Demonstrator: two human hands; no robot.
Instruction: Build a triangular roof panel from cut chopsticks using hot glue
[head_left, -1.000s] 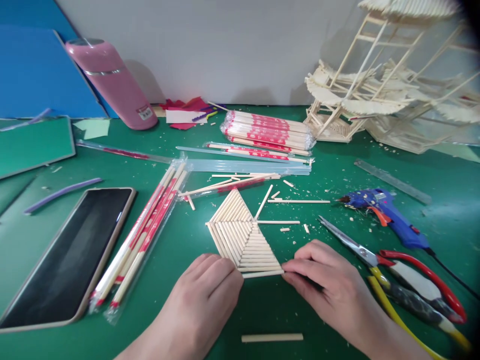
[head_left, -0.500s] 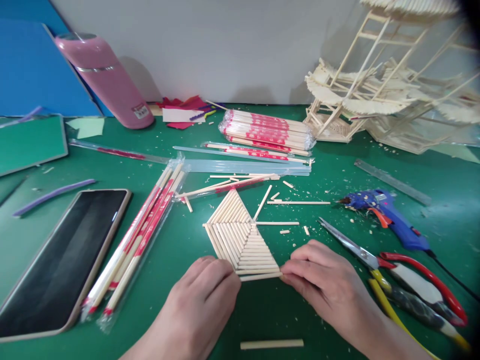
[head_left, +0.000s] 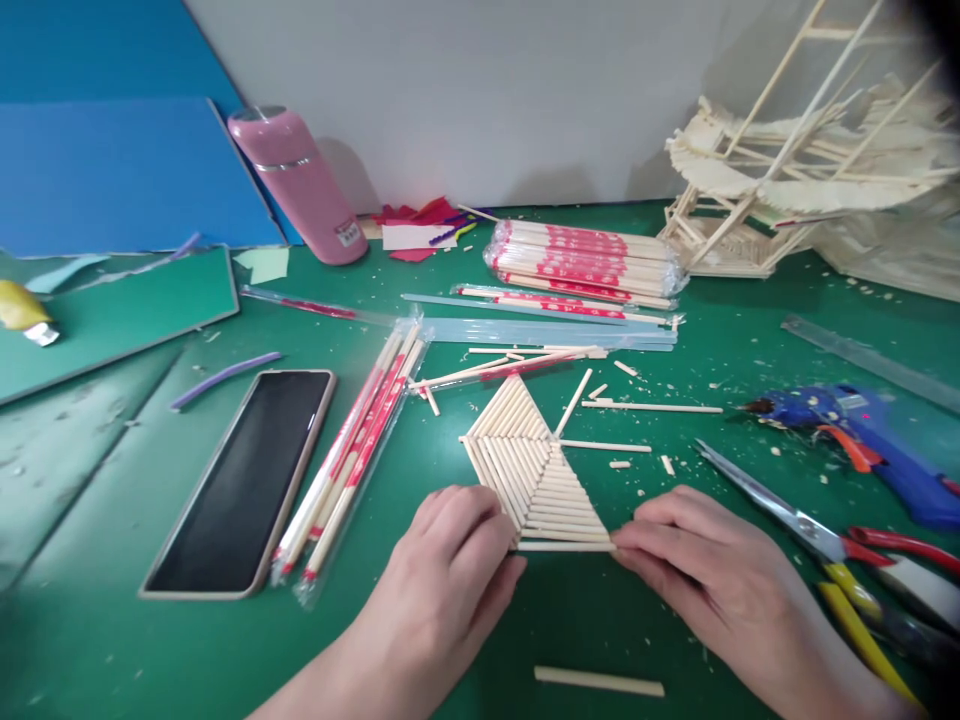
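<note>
Centrally, the stick panel point(head_left: 534, 478) is pinched at its near edge by left hand point(head_left: 450, 560) and right hand point(head_left: 705, 575); bare tabletop point(head_left: 570, 620) is left just below, apart from a loose stick point(head_left: 598, 682).

Glue gun point(head_left: 870, 440) cut off, perhaps blurred.

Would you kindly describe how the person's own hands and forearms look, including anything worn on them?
Both hands are bare: the left hand and the right hand carry no gloves, and no rings show on the fingers in view. The forearms that run to the lower edge of the picture are bare too, with no sleeve, watch or band in view. The fingernails are short and plain.
</note>
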